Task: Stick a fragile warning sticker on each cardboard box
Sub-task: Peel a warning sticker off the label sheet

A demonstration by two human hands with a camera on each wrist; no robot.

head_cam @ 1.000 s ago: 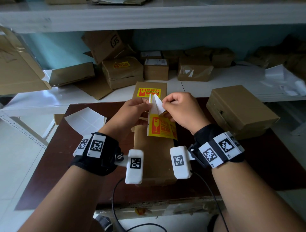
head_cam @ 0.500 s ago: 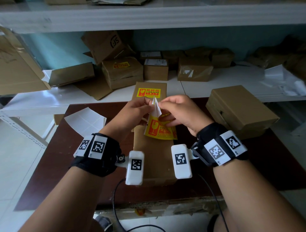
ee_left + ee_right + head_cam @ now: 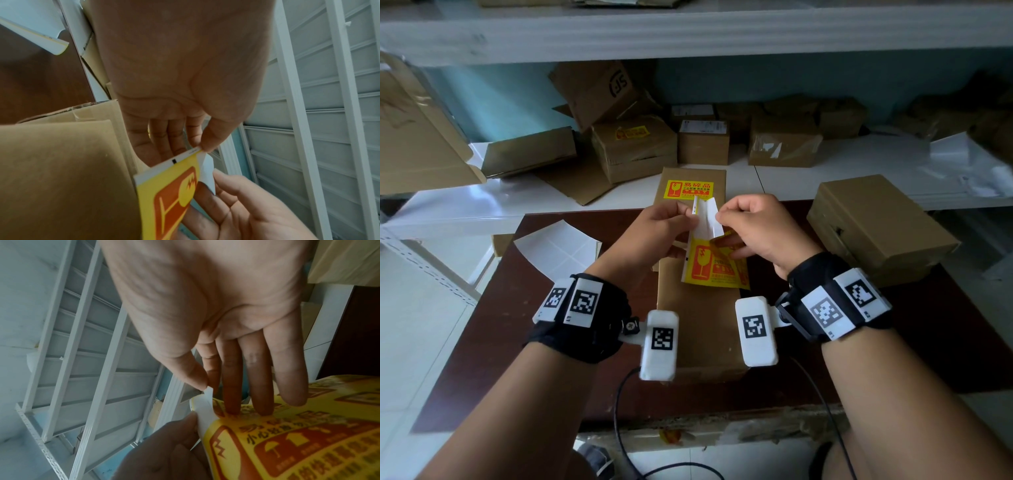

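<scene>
Both hands hold a yellow and red fragile sticker over a long cardboard box on the dark table. My left hand pinches the sheet's white upper edge between thumb and fingers, as the left wrist view shows. My right hand pinches the tip of a white flap peeled up from the top corner. Its other fingers lie on the printed face. The box's far end carries another fragile sticker.
A second cardboard box stands at the table's right. White backing sheets lie at the left. Several boxes crowd the white shelf behind, one with a yellow sticker. A cable hangs at the front edge.
The white flap between the hands has grown longer and the sticker sheet hangs straighter. Both hands have stayed over the middle of the long box.
</scene>
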